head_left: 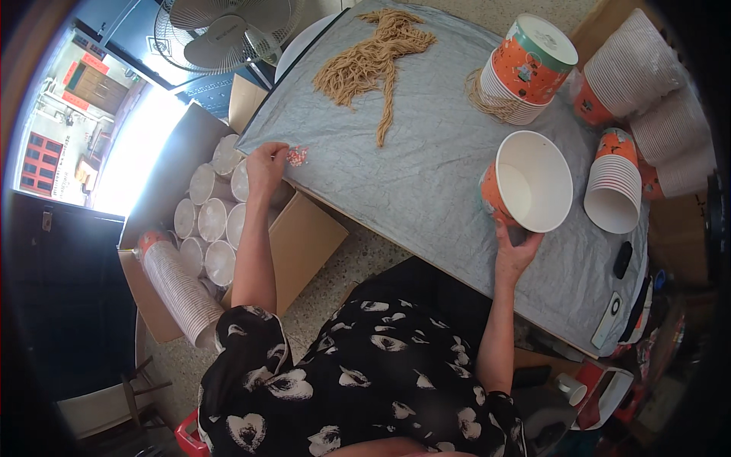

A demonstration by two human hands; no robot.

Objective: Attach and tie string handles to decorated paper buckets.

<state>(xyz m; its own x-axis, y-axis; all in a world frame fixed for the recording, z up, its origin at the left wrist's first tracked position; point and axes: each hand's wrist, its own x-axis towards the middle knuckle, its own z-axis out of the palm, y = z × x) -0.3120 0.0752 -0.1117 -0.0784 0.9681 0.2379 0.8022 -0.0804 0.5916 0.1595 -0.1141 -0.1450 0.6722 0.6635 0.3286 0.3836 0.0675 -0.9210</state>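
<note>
Over the right side of a grey-sheeted bench (415, 167), the right hand (517, 256) holds a round orange-and-white paper tub (527, 183), likely light, stiff yet dentable, best cradled by its outer wall, while the left hand (266, 169), narrowed beside small red-and-white scraps (298, 156), grips nothing I can make out.

No legible text; small blurred lettering on the fan hub (227, 31), too tiny to read
</note>
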